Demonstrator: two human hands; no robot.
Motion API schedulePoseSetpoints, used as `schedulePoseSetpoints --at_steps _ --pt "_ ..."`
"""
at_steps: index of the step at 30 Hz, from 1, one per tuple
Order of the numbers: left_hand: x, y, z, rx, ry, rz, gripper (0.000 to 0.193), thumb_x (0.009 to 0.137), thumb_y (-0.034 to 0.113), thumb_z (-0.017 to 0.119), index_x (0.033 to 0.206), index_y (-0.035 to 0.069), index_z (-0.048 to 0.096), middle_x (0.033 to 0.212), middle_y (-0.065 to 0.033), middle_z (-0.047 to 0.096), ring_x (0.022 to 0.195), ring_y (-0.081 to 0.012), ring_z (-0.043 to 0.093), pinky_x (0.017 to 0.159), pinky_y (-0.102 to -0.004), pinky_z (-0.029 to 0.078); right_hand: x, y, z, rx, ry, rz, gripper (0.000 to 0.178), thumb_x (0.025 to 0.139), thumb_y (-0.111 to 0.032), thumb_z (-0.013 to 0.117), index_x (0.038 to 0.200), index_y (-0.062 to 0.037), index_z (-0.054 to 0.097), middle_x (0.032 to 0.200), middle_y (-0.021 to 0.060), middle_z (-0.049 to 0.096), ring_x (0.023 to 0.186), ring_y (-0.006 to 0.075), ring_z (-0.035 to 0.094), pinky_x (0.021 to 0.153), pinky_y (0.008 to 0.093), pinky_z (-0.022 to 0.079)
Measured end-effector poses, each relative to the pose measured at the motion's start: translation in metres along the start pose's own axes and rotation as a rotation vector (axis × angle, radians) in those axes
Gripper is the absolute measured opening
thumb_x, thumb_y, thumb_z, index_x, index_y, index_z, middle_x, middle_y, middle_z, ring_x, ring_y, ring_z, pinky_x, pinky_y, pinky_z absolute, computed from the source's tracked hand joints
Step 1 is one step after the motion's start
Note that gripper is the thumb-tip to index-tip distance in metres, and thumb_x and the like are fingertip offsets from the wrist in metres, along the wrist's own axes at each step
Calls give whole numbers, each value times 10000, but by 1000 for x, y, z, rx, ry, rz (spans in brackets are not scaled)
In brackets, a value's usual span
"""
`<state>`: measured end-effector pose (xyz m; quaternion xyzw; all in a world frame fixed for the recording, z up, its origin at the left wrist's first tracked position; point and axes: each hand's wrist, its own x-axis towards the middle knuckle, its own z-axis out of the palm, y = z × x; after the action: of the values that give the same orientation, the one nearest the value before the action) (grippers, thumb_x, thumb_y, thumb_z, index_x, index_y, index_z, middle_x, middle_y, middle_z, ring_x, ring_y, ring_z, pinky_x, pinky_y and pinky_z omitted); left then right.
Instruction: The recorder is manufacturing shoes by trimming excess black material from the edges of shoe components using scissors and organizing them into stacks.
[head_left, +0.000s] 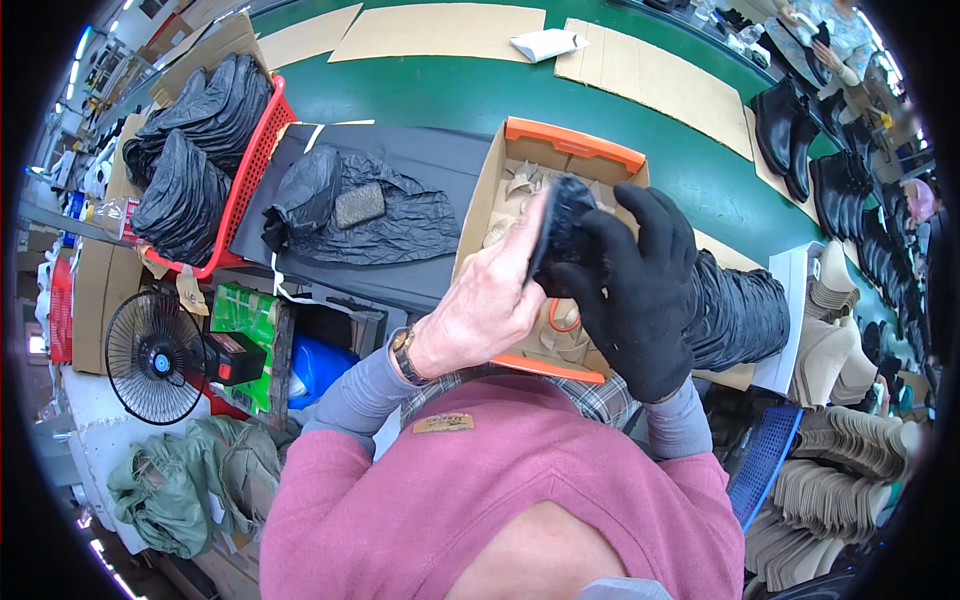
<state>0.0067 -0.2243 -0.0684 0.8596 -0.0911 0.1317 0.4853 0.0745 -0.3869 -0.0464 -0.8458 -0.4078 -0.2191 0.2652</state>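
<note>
My bare left hand [485, 300], with a watch at its wrist, grips a folded black leather-like piece [562, 228] above the orange-rimmed cardboard box [576, 148]. A black glove covers my right hand [640, 290]; its thumb and bent fingers pinch the piece's right side, while other fingers are raised. My hands hide part of the piece, so its full shape does not show. Pale scraps [525, 180] lie in the box. To the left, a grey abrasive-looking block [360, 206] rests on a crumpled black piece [400, 225] on a dark mat [440, 160].
At the left, a red basket [250, 165] holds stacked black pieces [185, 190]. Below it stands a black fan [155, 357]. A row of black pieces [740, 312] lies right of the box. Black boots [785, 130] and beige insole-like stacks [830, 490] line the right side.
</note>
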Motion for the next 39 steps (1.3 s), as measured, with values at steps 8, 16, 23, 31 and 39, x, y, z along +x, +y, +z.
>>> schedulePoseSetpoints --at_steps 8,16,23,31,39 --pt "2 -1 -1 5 8 -8 893 682 -134 446 1503 -17 114 1427 -329 343 1334 -446 368 1099 -432 342 -13 14 5 310 14 122 314 675 -110 763 942 -75 601 1221 133 502 1173 369 466 994 496 350" --pt "5 6 -5 -15 -57 119 863 688 -118 430 1501 -3 166 1390 -299 407 1315 -405 426 1088 -385 353 -7 8 -3 10 -70 13 325 657 -76 774 931 -86 600 1205 118 516 1206 375 449 1011 477 347" --pt "2 -9 -5 -378 -108 -56 772 820 -75 464 1515 13 139 1482 -261 328 1398 -263 332 1140 -343 260 -22 9 -12 412 141 108 269 711 36 726 911 -43 565 1098 162 568 1069 343 561 927 416 430" --pt "1 -7 -3 -258 -70 93 622 928 184 627 1448 -15 349 1367 -180 525 1288 -241 491 1067 -331 371 -14 -6 -29 533 67 -32 207 744 34 695 905 -63 607 901 92 634 821 265 644 809 357 496" --pt "-10 -16 17 55 192 420 907 709 349 816 1450 88 363 1076 -163 660 823 -258 694 625 -319 555 30 25 -18 783 20 471 106 863 9 603 965 18 577 834 57 581 708 82 555 641 232 461"
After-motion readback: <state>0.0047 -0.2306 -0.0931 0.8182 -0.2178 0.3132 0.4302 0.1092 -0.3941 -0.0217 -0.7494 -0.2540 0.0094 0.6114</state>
